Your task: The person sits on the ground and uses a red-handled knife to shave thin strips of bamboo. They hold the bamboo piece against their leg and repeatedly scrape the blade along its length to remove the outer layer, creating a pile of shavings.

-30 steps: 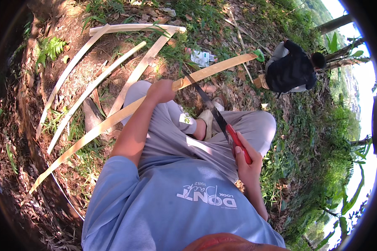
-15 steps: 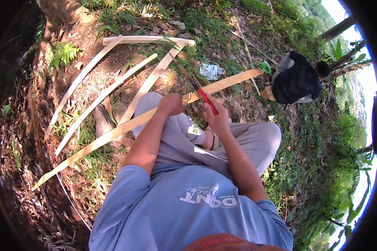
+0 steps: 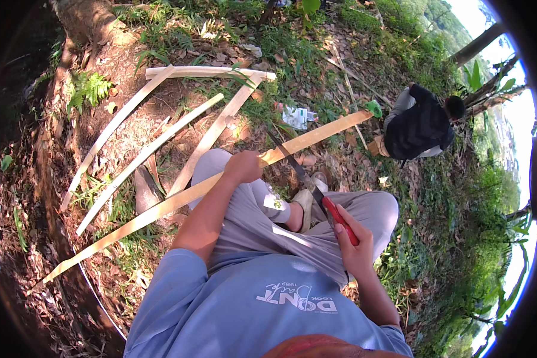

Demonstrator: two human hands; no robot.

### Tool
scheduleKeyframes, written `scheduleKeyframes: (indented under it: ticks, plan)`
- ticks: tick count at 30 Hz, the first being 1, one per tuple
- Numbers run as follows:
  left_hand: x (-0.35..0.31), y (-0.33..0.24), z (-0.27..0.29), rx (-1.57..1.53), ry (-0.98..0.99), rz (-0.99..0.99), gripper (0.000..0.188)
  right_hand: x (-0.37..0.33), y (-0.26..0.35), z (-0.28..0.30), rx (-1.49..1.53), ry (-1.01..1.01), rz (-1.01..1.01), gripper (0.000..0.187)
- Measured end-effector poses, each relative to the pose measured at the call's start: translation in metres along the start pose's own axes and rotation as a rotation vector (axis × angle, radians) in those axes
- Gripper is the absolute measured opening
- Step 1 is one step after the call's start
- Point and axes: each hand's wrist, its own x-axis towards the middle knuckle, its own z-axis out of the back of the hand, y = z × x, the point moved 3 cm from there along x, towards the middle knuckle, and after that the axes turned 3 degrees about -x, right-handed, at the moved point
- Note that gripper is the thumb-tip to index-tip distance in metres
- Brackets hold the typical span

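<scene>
Your left hand is closed on the long strip of wood, clamping it beside your bent left knee. From that grip the strip runs back past your wrist to a narrow end well to the left; the other way it reaches out to the right, its tip just beside a bright green scrap.

Your right hand is wrapped around the red handle of the saw, to the right of your left hand and nearer your body. The blade slants up and left from that grip and crosses the strip just right of your left fist; you cannot tell from here whether its teeth are biting into the wood. Your shoe lies between your two hands, left of the handle.

Beyond and left of your left grip, a wide board, two pale curved sticks and a short beam lie on the ground. Past the blade's tip there is a white packet. Well to the right of your left hand, a co-worker in a dark top bends over.
</scene>
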Motion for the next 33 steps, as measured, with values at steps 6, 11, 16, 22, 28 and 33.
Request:
scheduleKeyframes:
  ticks: [6, 11, 16, 22, 28, 33]
  plan:
    - [-0.004, -0.019, 0.009, 0.005, -0.004, -0.01, 0.033, 0.163, -0.059, -0.101, 0.085, -0.117, 0.223, 0.04]
    - [0.001, 0.001, 0.014, 0.058, 0.062, -0.017, 0.038, 0.191, -0.036, -0.125, 0.313, -0.036, 0.105, 0.041]
    - [0.012, 0.005, -0.003, -0.029, 0.024, -0.07, 0.035, 0.102, -0.039, -0.08, 0.092, -0.096, 0.297, 0.041]
    - [0.013, 0.002, -0.008, -0.086, 0.061, -0.058, 0.028, -0.011, -0.004, 0.007, -0.059, -0.024, 0.126, 0.046]
    - [0.007, 0.008, -0.008, 0.04, -0.029, -0.106, 0.026, 0.011, 0.014, -0.012, -0.033, -0.013, 0.185, 0.044]
    - [-0.002, -0.013, -0.001, 0.087, -0.02, -0.067, 0.03, 0.152, -0.062, -0.108, 0.159, -0.118, 0.258, 0.04]
